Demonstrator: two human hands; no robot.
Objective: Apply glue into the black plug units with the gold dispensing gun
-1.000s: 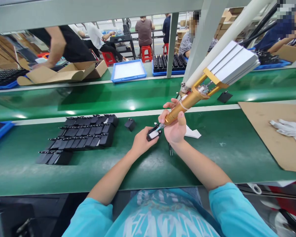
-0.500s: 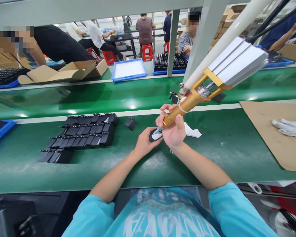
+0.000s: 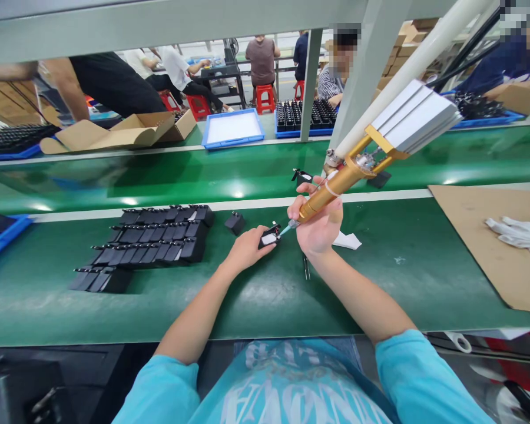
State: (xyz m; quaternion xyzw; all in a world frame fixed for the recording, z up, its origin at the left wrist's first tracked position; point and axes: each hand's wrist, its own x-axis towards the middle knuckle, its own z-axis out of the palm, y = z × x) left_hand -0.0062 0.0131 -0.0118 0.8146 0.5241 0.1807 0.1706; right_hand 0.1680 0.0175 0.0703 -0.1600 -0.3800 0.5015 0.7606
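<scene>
My left hand grips a small black plastic housing with a white layer inside, low over the green bench. My right hand is wrapped around a gold-coloured dispensing gun, whose thin bluish nozzle tip points down left at the housing's right end. Whether the tip touches the housing, I cannot tell. Tweezers lie below my right hand, and a white paper piece sits to its right. One black box stands alone left of my left hand.
Rows of black boxes stand on the left of the bench. White gloves lie on a cardboard sheet at right. Behind runs a green belt with another open housing. Blue trays and co-workers are beyond.
My left hand has drawn the housing slightly left, out from under the gun. The nozzle and my right hand have shifted a little right, uncovering the tweezers.
</scene>
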